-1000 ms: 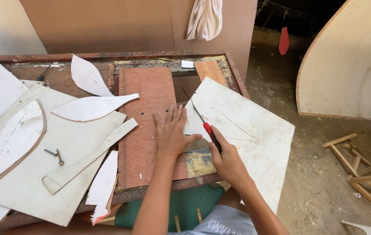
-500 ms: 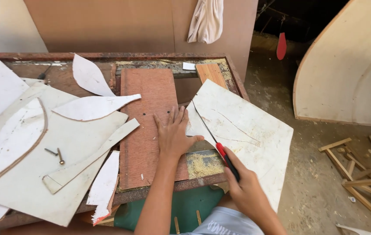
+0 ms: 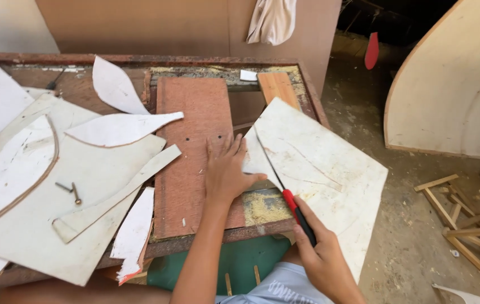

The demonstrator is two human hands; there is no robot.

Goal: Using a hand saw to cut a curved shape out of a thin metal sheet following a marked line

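Observation:
My left hand (image 3: 226, 171) lies flat, fingers spread, across the reddish-brown board (image 3: 195, 152) and the left edge of a white laminate sheet (image 3: 324, 174). My right hand (image 3: 324, 259) grips the red-and-black handle of a thin handsaw (image 3: 285, 186). Its narrow blade lies in a cut line near the sheet's left edge. The sheet overhangs the bench on the right.
White curved offcuts (image 3: 116, 129) and a large white panel (image 3: 37, 197) cover the bench's left side, with a small bolt (image 3: 71, 190) on top. A wood block (image 3: 276, 87) lies at the back. Curved plywood (image 3: 454, 95) and wooden frames (image 3: 465, 219) sit on the sawdust floor to the right.
My right hand has pulled the saw back toward me along the cut. My left hand stays pressed on the sheet's edge.

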